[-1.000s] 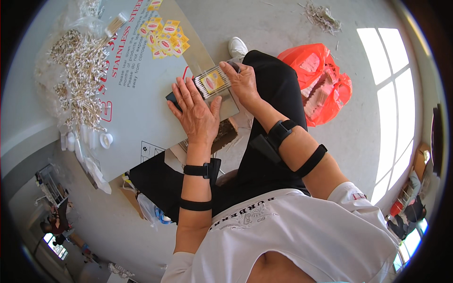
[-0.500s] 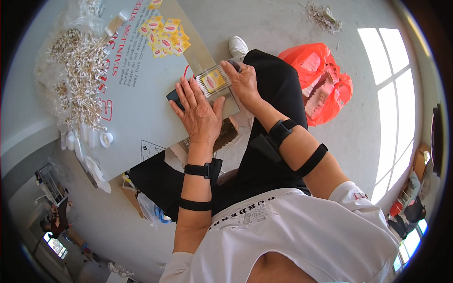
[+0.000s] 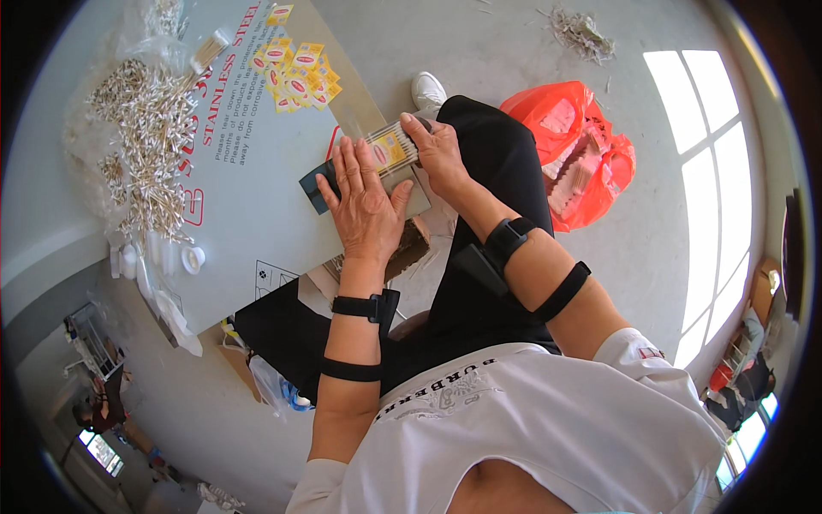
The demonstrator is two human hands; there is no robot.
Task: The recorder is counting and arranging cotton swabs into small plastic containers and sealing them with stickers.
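My left hand (image 3: 368, 208) lies flat with fingers stretched out over the left end of a flat pack of cotton swabs (image 3: 396, 147), at the table's right edge. A yellow label card shows across the swabs. Under and beside my left fingers is a dark flat block (image 3: 315, 185). My right hand (image 3: 443, 156) is closed on the pack's right end, thumb on top; its other fingertips are hidden. Farther up the table, several loose yellow label cards (image 3: 300, 75) lie in an overlapping pile.
A large heap of loose cotton swabs (image 3: 141, 146) lies in clear plastic on the table's (image 3: 248, 223) left side. White round containers (image 3: 193, 258) stand near it. On the floor, a red plastic bag (image 3: 591, 193) holds pink pieces, and a whitish pile (image 3: 582, 32) lies farther off.
My left fingers now cover the swab ends that showed left of the yellow label. More of the dark block shows beside them. My right hand stays on the pack, shifted slightly left.
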